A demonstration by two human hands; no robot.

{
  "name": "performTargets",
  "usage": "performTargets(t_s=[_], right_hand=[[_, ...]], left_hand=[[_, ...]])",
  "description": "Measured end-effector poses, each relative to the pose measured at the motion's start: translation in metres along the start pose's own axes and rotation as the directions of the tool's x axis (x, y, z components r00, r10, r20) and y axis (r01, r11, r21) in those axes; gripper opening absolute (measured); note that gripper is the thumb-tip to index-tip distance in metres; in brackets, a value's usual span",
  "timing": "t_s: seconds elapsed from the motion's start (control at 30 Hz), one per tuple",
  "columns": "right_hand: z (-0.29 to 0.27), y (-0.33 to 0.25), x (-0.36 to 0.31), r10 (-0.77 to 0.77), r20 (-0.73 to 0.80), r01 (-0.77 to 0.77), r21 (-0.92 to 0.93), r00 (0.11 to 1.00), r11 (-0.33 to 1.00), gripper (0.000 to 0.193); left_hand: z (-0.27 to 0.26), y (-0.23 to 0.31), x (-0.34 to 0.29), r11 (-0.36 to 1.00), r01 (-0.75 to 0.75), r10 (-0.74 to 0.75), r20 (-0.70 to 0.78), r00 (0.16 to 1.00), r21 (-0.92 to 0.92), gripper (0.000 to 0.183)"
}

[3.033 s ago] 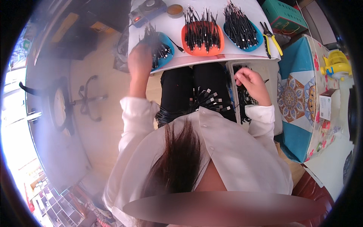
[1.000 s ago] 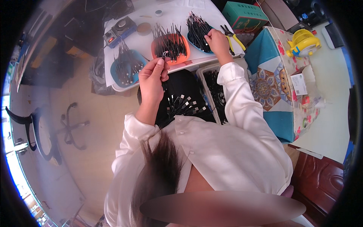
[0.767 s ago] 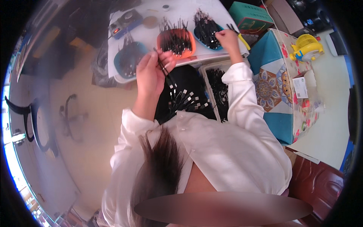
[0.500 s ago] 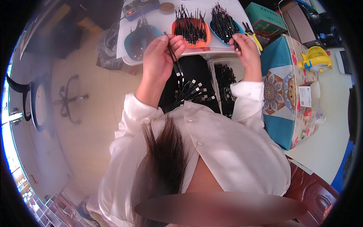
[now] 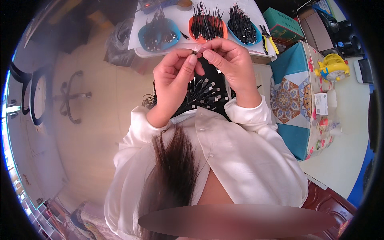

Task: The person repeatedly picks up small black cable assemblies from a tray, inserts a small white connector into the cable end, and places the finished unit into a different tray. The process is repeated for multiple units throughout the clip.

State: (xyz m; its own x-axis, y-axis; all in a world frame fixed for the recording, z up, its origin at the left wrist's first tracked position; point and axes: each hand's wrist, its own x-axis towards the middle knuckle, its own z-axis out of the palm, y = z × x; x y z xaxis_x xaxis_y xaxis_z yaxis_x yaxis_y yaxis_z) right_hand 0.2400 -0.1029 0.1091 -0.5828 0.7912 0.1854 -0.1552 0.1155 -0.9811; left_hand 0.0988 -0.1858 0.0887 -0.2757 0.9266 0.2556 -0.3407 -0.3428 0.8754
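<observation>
My two hands meet just in front of the table's near edge. Between thumb and fingers, my left hand (image 5: 176,74) pinches the dark end of a cable (image 5: 194,52). Thin pale wire strands (image 5: 199,48) show at that end, and the fingertips of my right hand (image 5: 232,66) are closed on them. Most of the held cable is hidden by my fingers. Below my hands, many black USB cables (image 5: 206,94) with light metal plugs lie fanned across my lap. A single short black cable (image 5: 185,36) rests on the table between two bowls.
On the white table (image 5: 180,47) stand a blue bowl (image 5: 142,36), an orange bowl (image 5: 225,30) and another blue bowl (image 5: 257,37), all filled with black cables. Yellow-handled pliers (image 5: 273,45) lie at the right. Farther right are a green box (image 5: 282,25) and a yellow fan (image 5: 334,67).
My right hand has moved left from the right-hand blue bowl to meet my left hand. The black cables that hung from my left hand no longer show there. A loose cable now shows on the table.
</observation>
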Motion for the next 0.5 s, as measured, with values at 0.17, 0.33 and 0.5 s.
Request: performTargets(t_s=[0.17, 0.33, 0.5], right_hand=[[0.014, -0.001, -0.016, -0.056, -0.017, 0.057, 0.022, 0.998, 0.998, 0.013], [0.023, 0.002, -0.029, -0.384, 0.009, 0.343, -0.467, 0.923, 0.815, 0.011], [0.028, 0.008, -0.037, -0.106, -0.017, 0.107, 0.141, 0.994, 0.984, 0.011]], left_hand=[[-0.003, -0.002, -0.019, 0.994, -0.043, 0.045, -0.02, 0.999, 0.1, 0.014], [-0.011, -0.004, -0.03, 0.998, 0.019, -0.016, -0.044, 0.999, 0.067, 0.01], [-0.015, -0.009, -0.033, 0.887, 0.153, -0.136, 0.069, 0.988, -0.436, 0.011]])
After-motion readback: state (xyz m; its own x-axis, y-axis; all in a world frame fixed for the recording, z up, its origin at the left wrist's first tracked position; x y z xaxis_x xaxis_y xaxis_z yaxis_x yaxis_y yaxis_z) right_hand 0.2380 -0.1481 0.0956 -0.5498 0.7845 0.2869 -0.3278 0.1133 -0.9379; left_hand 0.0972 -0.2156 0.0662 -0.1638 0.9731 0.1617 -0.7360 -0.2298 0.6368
